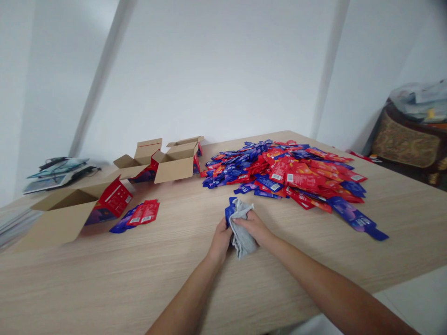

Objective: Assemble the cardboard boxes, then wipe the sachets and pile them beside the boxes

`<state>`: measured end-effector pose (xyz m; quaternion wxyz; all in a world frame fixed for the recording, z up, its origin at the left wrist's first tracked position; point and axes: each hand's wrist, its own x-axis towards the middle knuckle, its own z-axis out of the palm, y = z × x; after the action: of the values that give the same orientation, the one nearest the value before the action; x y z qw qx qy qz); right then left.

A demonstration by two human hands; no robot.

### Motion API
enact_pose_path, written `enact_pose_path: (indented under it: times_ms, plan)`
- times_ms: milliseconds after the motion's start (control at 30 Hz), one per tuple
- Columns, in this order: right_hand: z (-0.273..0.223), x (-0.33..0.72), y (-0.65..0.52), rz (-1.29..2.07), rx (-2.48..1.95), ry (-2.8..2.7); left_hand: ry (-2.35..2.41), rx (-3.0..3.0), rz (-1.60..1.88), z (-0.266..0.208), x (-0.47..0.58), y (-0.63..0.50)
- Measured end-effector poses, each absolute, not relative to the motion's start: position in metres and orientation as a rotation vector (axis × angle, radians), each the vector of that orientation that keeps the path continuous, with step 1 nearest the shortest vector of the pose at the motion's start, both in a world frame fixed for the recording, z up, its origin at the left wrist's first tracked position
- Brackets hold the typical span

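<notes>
Near the middle of the wooden table, my left hand [220, 238] is closed round a blue sachet [229, 211]. My right hand [257, 228] grips a grey cloth [242, 237], which lies against the sachet's right side. The cloth hides much of the sachet, and its lower end hangs close to the tabletop. Beyond both hands spreads a large heap of red and blue sachets [282, 170]. One long blue sachet [356, 217] sticks out from the heap at the right. A small group of red and blue sachets [145, 212] lies to the left.
An open cardboard box [113, 200] with red and blue sides stands at the left. Several more open boxes [178, 170] are behind it. Folders and papers [57, 173] lie at the far left. A patterned chair [407, 139] with plastic bags stands beyond the table's right side.
</notes>
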<state>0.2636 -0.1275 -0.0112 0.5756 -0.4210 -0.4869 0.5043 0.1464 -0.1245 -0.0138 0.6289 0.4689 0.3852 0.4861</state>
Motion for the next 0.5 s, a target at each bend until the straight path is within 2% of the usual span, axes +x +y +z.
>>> enact_pose_path:
  times_ms: [133, 267, 367, 500]
  plan:
    - [-0.020, 0.274, -0.120, 1.093, -1.018, -1.003, 0.851, 1.258, 0.943, -0.019, 0.150, -0.126]
    - [-0.023, 0.283, -0.111, 0.923, -1.109, -1.119, 0.864, 1.258, 0.791, -0.022, 0.152, -0.128]
    - [-0.017, 0.288, -0.108, 0.829, -1.171, -1.213, 0.852, 1.241, 0.772, -0.020, 0.153, -0.131]
    - [-0.013, 0.297, -0.104, 0.865, -1.235, -1.112, 0.824, 1.161, 0.806, -0.015, 0.155, -0.134]
